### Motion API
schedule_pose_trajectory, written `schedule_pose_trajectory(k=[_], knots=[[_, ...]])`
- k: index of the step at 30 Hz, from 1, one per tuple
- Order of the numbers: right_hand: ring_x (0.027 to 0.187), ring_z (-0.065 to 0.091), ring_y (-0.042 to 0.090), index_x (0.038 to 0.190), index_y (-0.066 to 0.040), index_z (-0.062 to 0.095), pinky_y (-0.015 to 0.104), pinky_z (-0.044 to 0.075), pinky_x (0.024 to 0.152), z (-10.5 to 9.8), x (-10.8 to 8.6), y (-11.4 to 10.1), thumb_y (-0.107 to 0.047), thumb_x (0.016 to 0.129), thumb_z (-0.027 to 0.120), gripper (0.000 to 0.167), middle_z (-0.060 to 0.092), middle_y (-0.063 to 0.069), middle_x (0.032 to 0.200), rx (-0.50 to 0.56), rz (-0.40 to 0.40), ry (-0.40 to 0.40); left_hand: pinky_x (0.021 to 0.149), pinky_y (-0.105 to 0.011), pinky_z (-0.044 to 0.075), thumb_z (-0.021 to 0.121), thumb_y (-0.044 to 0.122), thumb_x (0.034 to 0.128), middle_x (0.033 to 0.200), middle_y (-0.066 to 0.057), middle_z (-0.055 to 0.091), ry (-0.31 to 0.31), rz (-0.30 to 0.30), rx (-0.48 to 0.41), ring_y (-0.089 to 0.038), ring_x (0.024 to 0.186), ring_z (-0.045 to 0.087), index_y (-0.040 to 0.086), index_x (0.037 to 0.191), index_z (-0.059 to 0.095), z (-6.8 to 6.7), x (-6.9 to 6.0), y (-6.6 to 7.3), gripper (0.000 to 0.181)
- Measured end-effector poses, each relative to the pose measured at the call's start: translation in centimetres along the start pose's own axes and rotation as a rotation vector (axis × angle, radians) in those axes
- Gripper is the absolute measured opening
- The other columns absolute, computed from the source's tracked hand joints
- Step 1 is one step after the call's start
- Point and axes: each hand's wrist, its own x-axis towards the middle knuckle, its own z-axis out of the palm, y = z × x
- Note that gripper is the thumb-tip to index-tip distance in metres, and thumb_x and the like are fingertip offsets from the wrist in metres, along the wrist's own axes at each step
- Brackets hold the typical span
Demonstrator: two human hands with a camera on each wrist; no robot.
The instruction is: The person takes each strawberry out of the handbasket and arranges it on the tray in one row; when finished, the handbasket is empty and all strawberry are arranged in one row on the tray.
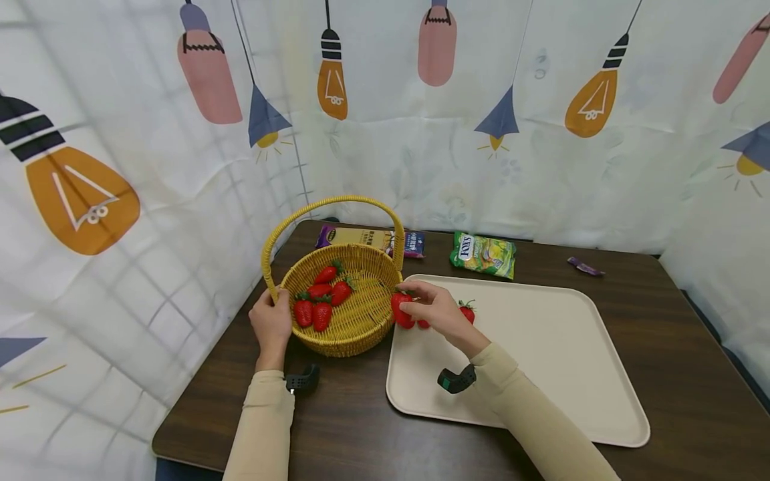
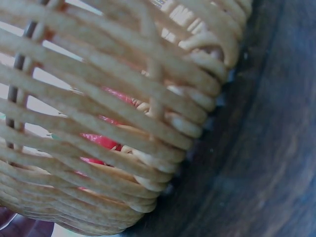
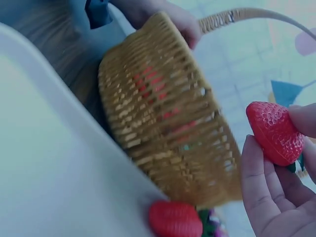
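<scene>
My right hand (image 1: pixel 442 312) pinches a red strawberry (image 1: pixel 401 308) between thumb and fingers, over the tray's left edge beside the basket. In the right wrist view the same strawberry (image 3: pixel 276 132) points its tip away from the palm. My left hand (image 1: pixel 272 325) holds the left rim of a yellow wicker basket (image 1: pixel 367 334), near the foot of its handle. Several strawberries (image 1: pixel 321 316) lie in the basket's left half. Two more, one partly hidden strawberry (image 1: pixel 424 325) and another strawberry (image 1: pixel 467 312), lie on the beige tray (image 1: pixel 541 361) around my right hand.
Behind the basket lies a long purple and yellow snack packet (image 1: pixel 361 237). A green candy bag (image 1: pixel 483 255) sits behind the tray, and a small purple wrapper (image 1: pixel 585 267) lies at the back right. A patterned curtain (image 1: pixel 391 147) hangs behind the dark table (image 1: pixel 355 414).
</scene>
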Motion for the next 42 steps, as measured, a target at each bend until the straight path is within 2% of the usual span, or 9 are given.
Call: schedule_pose_trajectory(k=[3,8,11,15,22,26,30,33,42], knots=[[0.095,0.062,0.022,0.131,-0.014,0.061,0.036,0.053,0.074,-1.0,-0.7,0.4,-0.020,0.091,0.069,0.041,0.063,0.008,0.124,-0.011,0.009,0.032,0.057,-0.028,0.035,0.055,0.024,0.0962,0.062,0.001,0.048,0.000,0.000,0.006,-0.018,0.060,0.042,0.007,0.085,0.066,0.0,0.0,0.0,0.024],[0.097,0.060,0.023,0.131,-0.010,0.061,0.044,0.053,0.081,-2.8,-1.7,1.5,-0.019,0.091,0.069,0.042,0.063,0.012,0.121,-0.054,-0.002,0.090,0.060,-0.029,0.037,0.054,0.026,0.0963,0.067,-0.003,0.053,-0.002,-0.008,0.009,-0.019,0.063,0.044,0.007,0.091,0.069,0.0,0.0,-0.2,0.025],[0.097,0.060,0.023,0.132,-0.008,0.059,0.039,0.053,0.079,-3.8,-2.2,2.0,-0.019,0.091,0.070,0.044,0.062,0.014,0.123,-0.083,-0.004,0.118,0.062,-0.029,0.038,0.054,0.027,0.0962,0.071,-0.006,0.056,-0.005,-0.015,0.008,-0.020,0.065,0.045,0.007,0.095,0.071,0.0,0.0,-0.2,0.026],[0.097,0.061,0.023,0.134,-0.006,0.057,0.030,0.052,0.078,-5.1,-3.1,2.4,-0.018,0.091,0.069,0.046,0.058,0.016,0.129,-0.088,-0.002,0.142,0.061,-0.029,0.037,0.055,0.026,0.0958,0.069,-0.005,0.054,-0.004,-0.016,0.001,-0.020,0.065,0.045,0.007,0.093,0.070,0.1,0.1,-0.2,0.024],[0.099,0.063,0.023,0.132,-0.004,0.058,0.030,0.053,0.080,-7.4,-4.6,3.4,-0.018,0.092,0.068,0.044,0.056,0.015,0.130,-0.097,0.006,0.211,0.059,-0.029,0.037,0.055,0.026,0.0962,0.067,-0.001,0.052,-0.001,-0.009,-0.002,-0.019,0.063,0.045,0.007,0.091,0.069,0.1,0.1,-0.1,0.024],[0.096,0.065,0.020,0.132,-0.002,0.057,0.029,0.054,0.081,-8.7,-5.2,4.1,-0.018,0.092,0.068,0.045,0.055,0.015,0.131,-0.084,0.029,0.255,0.060,-0.029,0.037,0.055,0.026,0.0966,0.071,-0.006,0.055,-0.003,-0.012,0.000,-0.020,0.065,0.045,0.006,0.094,0.070,0.0,0.0,-0.1,0.026],[0.091,0.066,0.013,0.131,0.001,0.056,0.026,0.054,0.079,-9.7,-5.9,4.9,-0.015,0.091,0.068,0.044,0.056,0.020,0.129,-0.079,0.029,0.290,0.064,-0.028,0.038,0.055,0.025,0.0967,0.077,-0.011,0.059,0.003,-0.010,-0.007,-0.021,0.068,0.046,0.005,0.099,0.071,0.1,-0.1,0.0,0.026],[0.088,0.066,0.010,0.130,0.002,0.056,0.025,0.054,0.077,-10.2,-6.3,5.5,-0.013,0.092,0.068,0.043,0.055,0.022,0.128,-0.074,0.024,0.313,0.062,-0.027,0.038,0.055,0.024,0.0965,0.076,-0.011,0.058,0.007,-0.005,-0.004,-0.021,0.067,0.046,0.005,0.098,0.071,0.1,-0.1,0.1,0.025],[0.091,0.063,0.009,0.132,0.002,0.054,0.024,0.054,0.077,-11.4,-7.3,6.3,-0.018,0.094,0.066,0.044,0.050,0.018,0.131,-0.080,0.043,0.355,0.059,-0.025,0.037,0.056,0.022,0.0959,0.078,-0.011,0.060,0.005,-0.018,0.003,-0.019,0.066,0.046,0.005,0.100,0.071,0.1,-0.1,0.3,0.023]])
